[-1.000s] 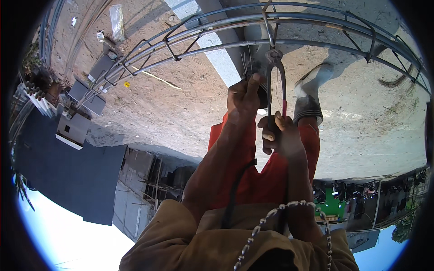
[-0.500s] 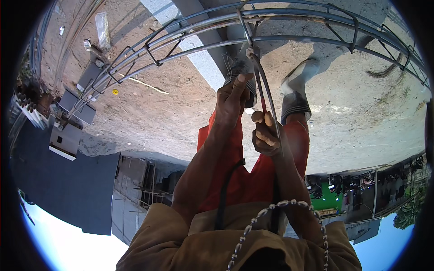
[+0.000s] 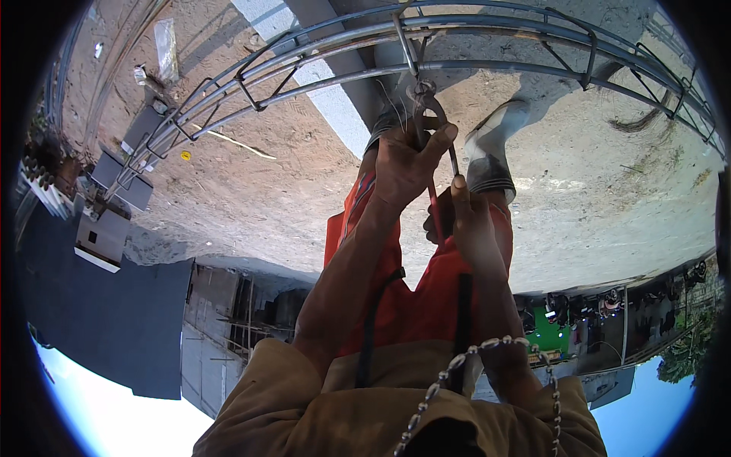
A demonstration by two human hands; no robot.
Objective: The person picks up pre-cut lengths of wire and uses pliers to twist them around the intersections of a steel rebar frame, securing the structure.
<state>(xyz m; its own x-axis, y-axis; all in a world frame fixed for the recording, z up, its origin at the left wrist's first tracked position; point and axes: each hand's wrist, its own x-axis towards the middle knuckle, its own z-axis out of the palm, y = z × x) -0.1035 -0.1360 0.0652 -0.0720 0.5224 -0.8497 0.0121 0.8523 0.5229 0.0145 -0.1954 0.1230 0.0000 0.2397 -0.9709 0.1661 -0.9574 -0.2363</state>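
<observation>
Now raised to the far rebar cage (image 3: 487, 70), both hands clamping pincers (image 3: 431, 114): left hand (image 3: 403, 164) high, right hand (image 3: 470, 221) low.

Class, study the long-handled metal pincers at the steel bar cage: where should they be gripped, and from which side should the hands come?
Grip the long-handled metal pincers by their two handles, low down, coming from the person's side. The head bites at a joint of the grey steel bar cage, and the handles trail back toward the left hand and right hand.
</observation>
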